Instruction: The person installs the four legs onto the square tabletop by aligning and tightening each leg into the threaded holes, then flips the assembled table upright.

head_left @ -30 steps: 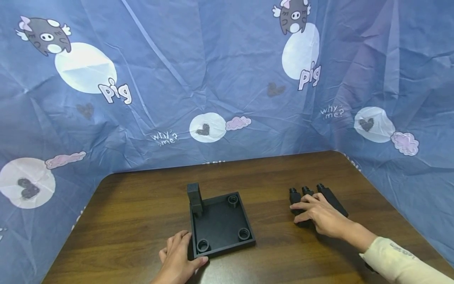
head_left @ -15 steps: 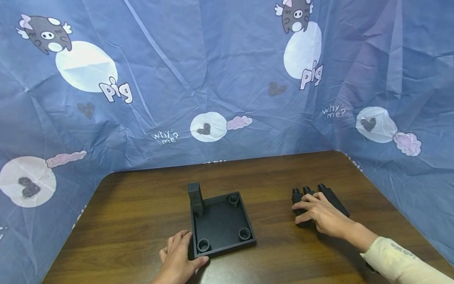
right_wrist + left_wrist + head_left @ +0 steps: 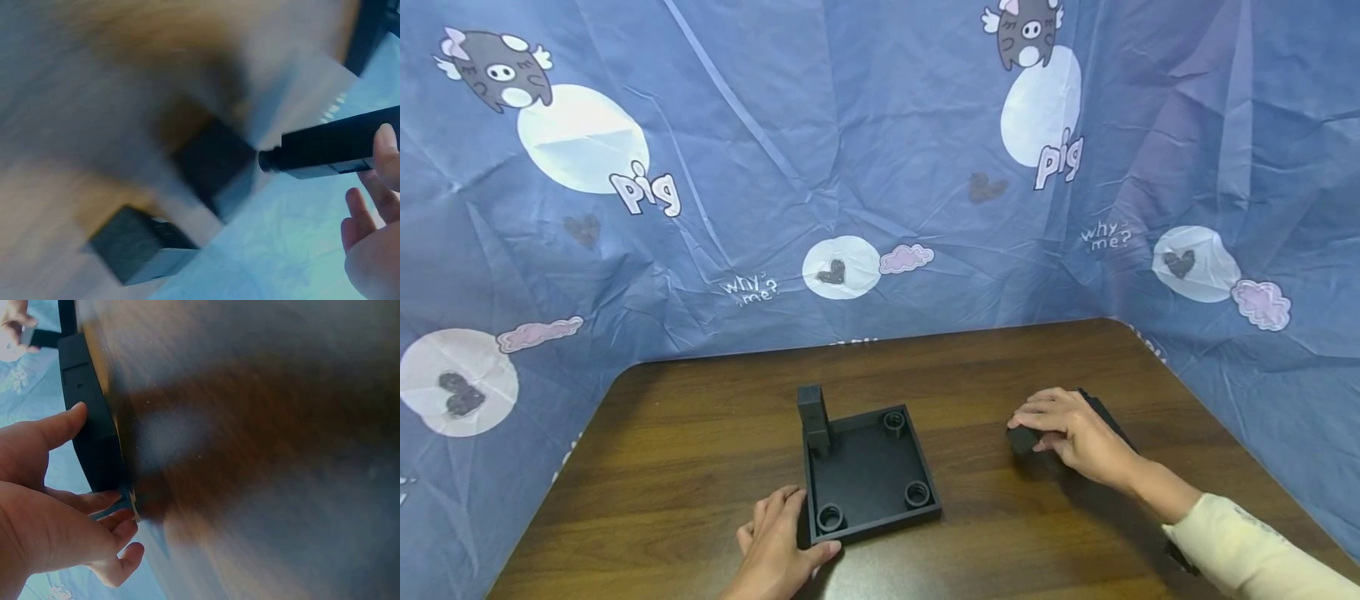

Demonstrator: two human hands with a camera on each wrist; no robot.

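A black square tray-like base [image 3: 867,475] lies on the table, with round threaded sockets at three corners and an upright black post [image 3: 813,417] at the far left one. My left hand [image 3: 777,537] grips its near left corner, the thumb [image 3: 65,425] on the near side and the fingers on the left side. Above the table at the right, my right hand [image 3: 1075,433] pinches a black square post [image 3: 347,144] with a threaded stub, seen in the right wrist view. Two similar posts lie beneath: one post [image 3: 215,164] and another post [image 3: 145,245], mostly hidden by the hand in the head view.
The brown wooden table [image 3: 700,433] has rounded far corners. Behind it and along the right side hangs a blue printed cloth [image 3: 880,167]. A small dark object [image 3: 1182,557] shows under the right sleeve.
My right hand has picked up the leftmost of three posts and tilted it, its square end now toward the near left. The left hand and the base have stayed still.
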